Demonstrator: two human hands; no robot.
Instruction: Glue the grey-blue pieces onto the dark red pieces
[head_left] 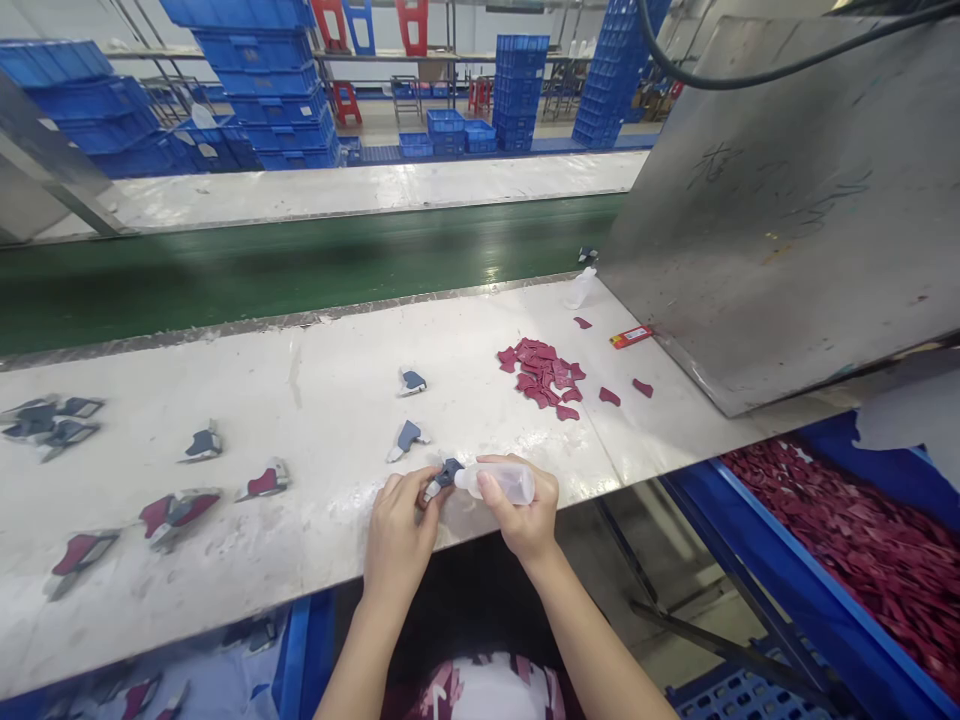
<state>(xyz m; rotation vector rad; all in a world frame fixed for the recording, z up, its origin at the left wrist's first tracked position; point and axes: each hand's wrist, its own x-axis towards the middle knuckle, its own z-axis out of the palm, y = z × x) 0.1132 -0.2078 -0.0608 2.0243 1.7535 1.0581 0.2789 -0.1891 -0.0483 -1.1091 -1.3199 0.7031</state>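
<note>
My left hand [403, 515] pinches a small dark blue and grey plastic part [444, 478] near the table's front edge. In my right hand [536, 515] is a clear squeeze bottle [506, 482], lying nearly level, its tip pointing left at that part and close to or touching it. Just beyond are two loose blue and white parts, one [407, 437] nearer and one [412, 381] farther. A pile of flat maroon pieces [541, 372] lies to the right, with a few strays around it. On the left sit several assembled parts with maroon faces [171, 512] and blue ones [202, 441].
A green conveyor belt [315, 265] runs behind the white table [315, 400]. A metal panel [795, 200] stands at right, near a second clear bottle [580, 288] and a red packet [631, 336]. Below right is a blue bin [814, 590] of maroon pieces; another bin [298, 650] is below left.
</note>
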